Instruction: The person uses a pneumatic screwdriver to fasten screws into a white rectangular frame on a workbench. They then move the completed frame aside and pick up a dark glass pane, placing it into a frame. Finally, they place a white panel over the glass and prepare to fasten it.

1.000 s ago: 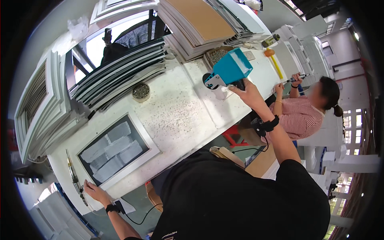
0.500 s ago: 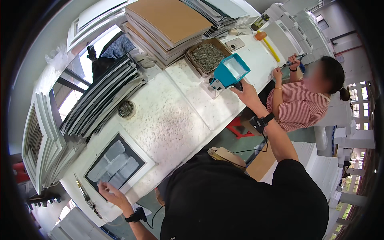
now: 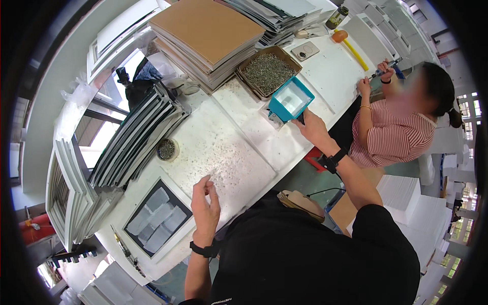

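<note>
My right hand (image 3: 316, 131) is wrapped at the black grip of a teal, box-shaped tool with a pale square window (image 3: 291, 100), at the table's right part. The tool's metal lower end is beside a small clear holder on the tabletop. My left hand (image 3: 205, 207) is raised over the table's front edge, fingers loosely bent and apart, nothing visible in them. Left of it lies a white-edged frame (image 3: 175, 239) with a black border and grey strips inside. A pen-like tool with a cord (image 3: 122, 243) lies left of the frame.
A cardboard box of small metal pieces (image 3: 269, 72) sits behind the teal tool. A round tub of metal bits (image 3: 166, 149) stands mid-table. Stacked boards (image 3: 208, 30) and dark frames (image 3: 137, 134) line the back. A co-worker in a striped top (image 3: 399, 132) works at right, near an orange-headed mallet (image 3: 351, 48).
My left hand has moved right and up, away from the frame, to over the table's front edge. The teal tool has shifted slightly toward me with my right hand. The view has turned a little.
</note>
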`<action>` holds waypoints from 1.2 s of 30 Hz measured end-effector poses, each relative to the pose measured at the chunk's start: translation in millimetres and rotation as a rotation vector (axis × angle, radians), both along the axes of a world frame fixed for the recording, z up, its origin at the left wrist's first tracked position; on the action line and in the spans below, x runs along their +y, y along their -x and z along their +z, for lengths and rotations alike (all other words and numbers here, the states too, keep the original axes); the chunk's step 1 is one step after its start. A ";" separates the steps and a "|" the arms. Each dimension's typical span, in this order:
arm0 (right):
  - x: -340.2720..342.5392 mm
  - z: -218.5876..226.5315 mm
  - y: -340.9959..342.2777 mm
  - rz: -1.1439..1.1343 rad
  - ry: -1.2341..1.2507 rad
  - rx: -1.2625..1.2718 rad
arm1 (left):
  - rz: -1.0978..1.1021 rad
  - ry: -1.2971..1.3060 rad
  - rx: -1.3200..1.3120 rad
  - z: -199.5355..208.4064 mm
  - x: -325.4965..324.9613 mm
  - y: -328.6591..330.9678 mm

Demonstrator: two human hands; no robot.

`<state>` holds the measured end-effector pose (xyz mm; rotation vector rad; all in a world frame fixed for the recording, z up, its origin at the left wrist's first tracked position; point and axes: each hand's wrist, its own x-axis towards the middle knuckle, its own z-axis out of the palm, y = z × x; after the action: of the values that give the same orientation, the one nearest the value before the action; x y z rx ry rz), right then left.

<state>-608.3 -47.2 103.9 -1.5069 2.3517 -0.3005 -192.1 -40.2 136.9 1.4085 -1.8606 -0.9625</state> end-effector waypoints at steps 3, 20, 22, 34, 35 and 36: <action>-2.1 10.9 -5.0 -0.008 0.019 -0.005 | -0.064 0.072 0.074 5.2 -31.1 43.4; 77.8 46.9 -34.0 -0.086 0.565 -0.269 | -0.121 0.739 -0.417 59.8 -252.6 160.7; 77.1 51.3 -36.7 -0.080 0.573 -0.291 | -0.138 0.761 -0.455 53.6 -258.1 166.4; 28.1 92.0 -64.9 0.233 0.698 -0.297 | -0.113 1.099 -0.235 114.7 -275.3 155.9; 22.3 98.0 -65.2 0.255 0.714 -0.285 | -0.076 1.095 -0.210 131.4 -279.8 151.1; 14.6 105.7 -62.9 0.283 0.731 -0.274 | -0.040 1.091 -0.184 148.3 -283.4 146.1</action>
<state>-545.4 -32.5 209.6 -1.9124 1.8560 -1.3015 -338.3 -323.6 285.2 0.7687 -2.0190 0.2339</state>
